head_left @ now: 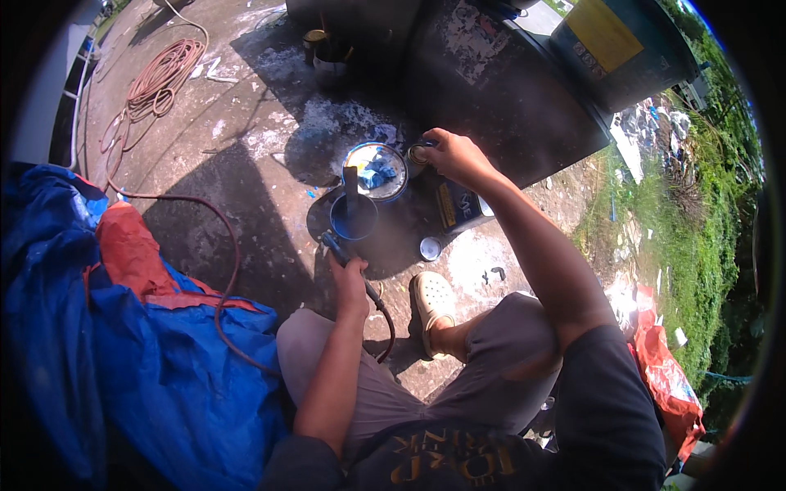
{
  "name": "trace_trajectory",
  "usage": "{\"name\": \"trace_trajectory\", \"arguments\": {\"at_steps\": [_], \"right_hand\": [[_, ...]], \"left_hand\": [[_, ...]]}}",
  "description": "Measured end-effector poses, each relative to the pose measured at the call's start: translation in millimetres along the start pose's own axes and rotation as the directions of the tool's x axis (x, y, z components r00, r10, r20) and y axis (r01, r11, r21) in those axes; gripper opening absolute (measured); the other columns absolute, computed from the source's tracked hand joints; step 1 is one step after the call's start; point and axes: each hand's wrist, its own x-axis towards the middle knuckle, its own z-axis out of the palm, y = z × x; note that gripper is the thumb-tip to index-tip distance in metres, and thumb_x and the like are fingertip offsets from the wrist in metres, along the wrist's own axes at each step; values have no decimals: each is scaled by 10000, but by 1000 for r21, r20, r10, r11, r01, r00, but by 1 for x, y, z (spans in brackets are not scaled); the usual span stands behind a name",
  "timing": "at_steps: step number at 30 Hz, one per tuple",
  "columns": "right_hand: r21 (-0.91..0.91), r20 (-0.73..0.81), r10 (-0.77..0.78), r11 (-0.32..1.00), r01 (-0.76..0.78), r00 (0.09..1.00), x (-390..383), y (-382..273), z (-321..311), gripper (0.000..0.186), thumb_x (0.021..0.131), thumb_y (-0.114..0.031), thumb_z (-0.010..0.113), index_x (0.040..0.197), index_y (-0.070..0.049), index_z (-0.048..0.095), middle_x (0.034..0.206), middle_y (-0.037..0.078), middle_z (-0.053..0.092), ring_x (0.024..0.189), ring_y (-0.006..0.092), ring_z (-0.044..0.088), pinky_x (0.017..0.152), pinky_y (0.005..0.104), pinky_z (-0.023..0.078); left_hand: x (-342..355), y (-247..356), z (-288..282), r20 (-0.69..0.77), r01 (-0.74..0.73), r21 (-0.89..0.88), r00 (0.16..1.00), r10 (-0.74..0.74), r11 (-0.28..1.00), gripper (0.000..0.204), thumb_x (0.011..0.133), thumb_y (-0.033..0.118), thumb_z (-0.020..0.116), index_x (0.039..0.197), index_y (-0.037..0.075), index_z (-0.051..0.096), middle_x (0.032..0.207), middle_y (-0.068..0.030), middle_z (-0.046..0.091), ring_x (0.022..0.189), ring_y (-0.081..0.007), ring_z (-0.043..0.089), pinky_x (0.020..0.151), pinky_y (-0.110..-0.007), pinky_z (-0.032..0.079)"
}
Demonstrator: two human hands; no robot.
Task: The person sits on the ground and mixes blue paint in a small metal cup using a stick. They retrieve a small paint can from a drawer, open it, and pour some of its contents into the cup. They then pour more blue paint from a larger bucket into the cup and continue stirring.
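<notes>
My left hand [350, 282] is closed around a dark hose-fed tool [334, 245], whose exact kind I cannot make out. Its tip lies beside a blue-stained can [354, 219] with a flat stirring stick [351, 182] standing in it. Just behind is a paint bucket [395, 190] with a crumpled blue rag [377, 172] on its pale top. My right hand [458, 155] grips a small round can [418, 154] at the bucket's right edge. A dark rectangular tin [458, 206] stands below that hand, and a small round lid [430, 249] lies nearby.
A reddish hose [233, 237] runs from a coil [164, 78] past a blue and red tarp [164, 360] at left. A large dark box [508, 90] and a big tub [626, 49] stand at the back right. Grass and litter [679, 221] line the right side.
</notes>
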Motion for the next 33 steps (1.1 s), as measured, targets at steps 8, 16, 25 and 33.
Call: {"name": "trace_trajectory", "arguments": {"at_steps": [8, 16, 25, 33], "right_hand": [[-294, -337, 215, 901, -319, 917, -35, 195, 47, 1101, 710, -553, 854, 1507, 8, 341, 1479, 322, 398, 1347, 540, 423, 1103, 542, 431], [-142, -443, 186, 951, -273, 877, -23, 234, 82, 1207, 662, -522, 873, 1582, -73, 234, 1484, 351, 338, 1353, 553, 383, 1106, 579, 417], [-360, -349, 130, 896, -261, 928, -57, 190, 50, 860, 710, -409, 795, 1495, -221, 498, 1485, 292, 387, 1261, 505, 480, 1072, 587, 408], [-716, 19, 35, 698, -10, 999, -120, 103, -29, 749, 749, -369, 794, 1443, -269, 531, 1453, 279, 406, 1276, 505, 481, 1000, 609, 451]], "left_hand": [[-30, 4, 24, 74, 49, 38, 996, -52, 998, 895, 827, 33, 582, 1625, 62, 176, 1064, -57, 548, 915, -163, 529, 833, -284, 458], [-15, -26, 15, 166, 110, 112, 978, -128, 988, 863, 830, 42, 573, 1609, 25, 202, 1250, -121, 574, 1086, -221, 565, 981, -333, 442], [-8, -37, 43, 132, 24, 173, 990, -47, 985, 835, 844, 92, 605, 1590, 2, 241, 988, -59, 575, 875, -143, 549, 821, -294, 470], [-1, -43, 101, 116, -46, 360, 993, 5, 932, 969, 799, 262, 666, 1564, -108, 200, 1542, -335, 386, 1446, -403, 407, 1184, -392, 324]]}}
